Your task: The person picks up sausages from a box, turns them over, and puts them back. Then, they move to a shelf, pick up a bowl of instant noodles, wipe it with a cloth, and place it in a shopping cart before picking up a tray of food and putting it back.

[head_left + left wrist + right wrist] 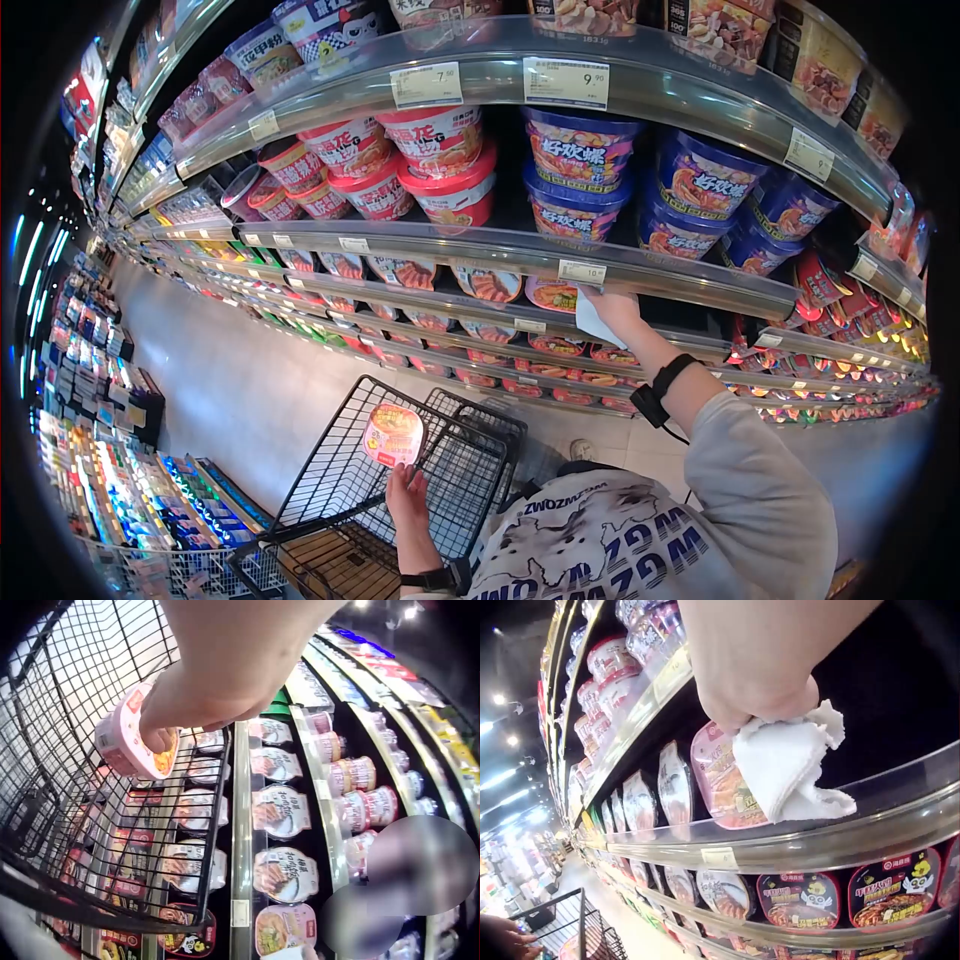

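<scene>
My left hand point(408, 494) pinches the edge of a pink food package point(393, 436) over the black wire cart; the left wrist view shows the fingers curled at the rim of that pink package point(133, 735). At the shelf, my right hand point(614, 312) grips a folded white cloth point(597, 322). In the right wrist view the white cloth point(791, 765) hangs from the fingers of the right hand point(761, 697), in front of a pink package point(724, 780) standing at the shelf's front edge. The cloth covers part of that package.
The black wire cart point(450, 470) stands below, with a wooden-slatted base beside it. Shelves with price tags point(566, 83) hold stacked red tubs point(447, 190) and purple tubs point(575, 215). An aisle floor point(215, 350) runs to the left.
</scene>
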`<state>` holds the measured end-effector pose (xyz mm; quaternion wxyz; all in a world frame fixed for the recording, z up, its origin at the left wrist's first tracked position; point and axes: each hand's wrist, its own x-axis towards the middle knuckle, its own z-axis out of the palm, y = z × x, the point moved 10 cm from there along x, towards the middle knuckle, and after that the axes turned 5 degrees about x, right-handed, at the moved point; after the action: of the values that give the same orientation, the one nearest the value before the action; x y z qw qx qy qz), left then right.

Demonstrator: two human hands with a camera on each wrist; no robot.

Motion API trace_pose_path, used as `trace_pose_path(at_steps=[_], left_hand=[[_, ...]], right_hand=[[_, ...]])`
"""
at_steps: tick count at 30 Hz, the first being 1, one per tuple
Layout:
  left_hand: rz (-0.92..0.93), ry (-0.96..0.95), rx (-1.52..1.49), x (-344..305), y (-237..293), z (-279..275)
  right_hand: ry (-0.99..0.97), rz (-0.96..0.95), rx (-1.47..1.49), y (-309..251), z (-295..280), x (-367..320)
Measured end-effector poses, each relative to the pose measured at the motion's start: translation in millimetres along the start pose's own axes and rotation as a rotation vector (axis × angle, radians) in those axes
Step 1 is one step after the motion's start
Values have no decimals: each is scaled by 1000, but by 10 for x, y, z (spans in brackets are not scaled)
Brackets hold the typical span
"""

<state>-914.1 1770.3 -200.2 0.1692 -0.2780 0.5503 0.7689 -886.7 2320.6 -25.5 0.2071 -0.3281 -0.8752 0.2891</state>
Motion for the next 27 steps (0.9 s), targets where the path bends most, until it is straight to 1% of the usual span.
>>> trace_pose_path(at_steps=[1,2,3,5,6,9,11,15,17,18,20,21,23,24,25,26,27], left_hand=[[29,-34,4,-78,45,67],[70,-72,9,-126,67,102],[75,-66,8,-162,61,109],[161,-98,36,-326,158,228],[185,-73,49,-411,183,260],[201,-48,106,-558,205,348],[209,-42,131,-629,218,418],[228,-75,199,-670,224,593],[226,-94,214,-690,231,709],[223,-106,222,-707,235,776],[253,-127,263,-811,317,955],[283,-144,295,-851,354,1031],[305,-187,330,-861,345,1124],[326,-226,359,-867,339,1193],[327,-231,361,-854,310,1218],[311,-258,356,-835,256,1254],[299,-284,351,-824,212,1285]], right_hand=[[23,-38,-60,-34,24,41],[0,-29,-101,23,97,117],[-4,-33,-95,116,179,175],[19,-53,-110,228,250,228],[13,-53,-107,313,292,221],[9,-13,-119,299,81,74],[-20,-39,16,212,-66,-21],[-18,-33,96,350,-194,-122],[75,-73,141,445,-334,-151],[80,-66,143,521,-388,-150],[2,-109,292,554,-473,-121],[7,-104,294,583,-551,-107],[-159,-42,210,628,-543,-103],[-154,-39,210,661,-572,-96],[-191,-42,248,681,-559,-96],[-228,-46,286,695,-541,-95],[-225,-49,288,733,-529,-83]])
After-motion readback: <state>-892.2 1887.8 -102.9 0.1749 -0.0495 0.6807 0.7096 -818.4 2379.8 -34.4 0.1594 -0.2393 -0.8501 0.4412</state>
